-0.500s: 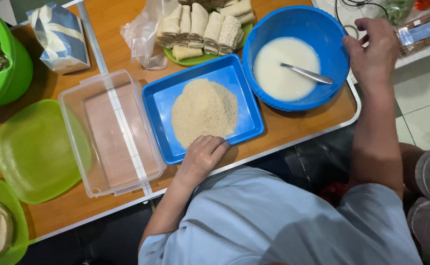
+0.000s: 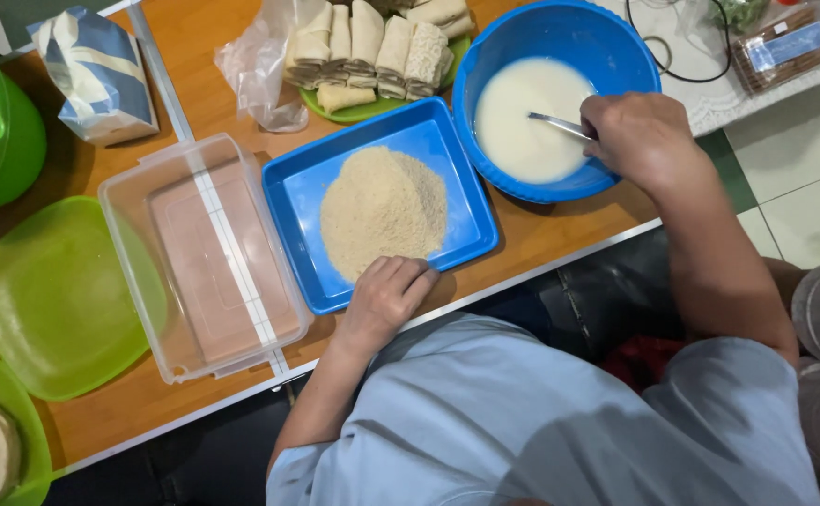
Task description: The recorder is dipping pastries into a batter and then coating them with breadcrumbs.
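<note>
A blue square tray [image 2: 466,192] holds a heap of pale breadcrumbs [image 2: 384,208]. My left hand [image 2: 386,297] rests on the tray's near rim, fingers curled over its edge. To the right stands a blue round bowl [image 2: 606,52] of white batter [image 2: 522,117]. My right hand [image 2: 639,139] is over the bowl's right rim, closed on the handle of a metal spoon [image 2: 558,125] whose tip lies in the batter. Behind the tray a green plate [image 2: 372,108] carries several rolled, folded wrappers [image 2: 377,42].
A clear plastic box [image 2: 206,255] sits left of the tray, beside a green lid [image 2: 54,295]. A green bucket [image 2: 7,141], a blue-white bag [image 2: 96,75] and a crumpled plastic bag [image 2: 260,66] lie farther back. The table's edge runs diagonally under my arms.
My right hand came down from beyond the bowl's far right side onto its rim and took hold of the spoon. The left hand stays on the tray's edge.
</note>
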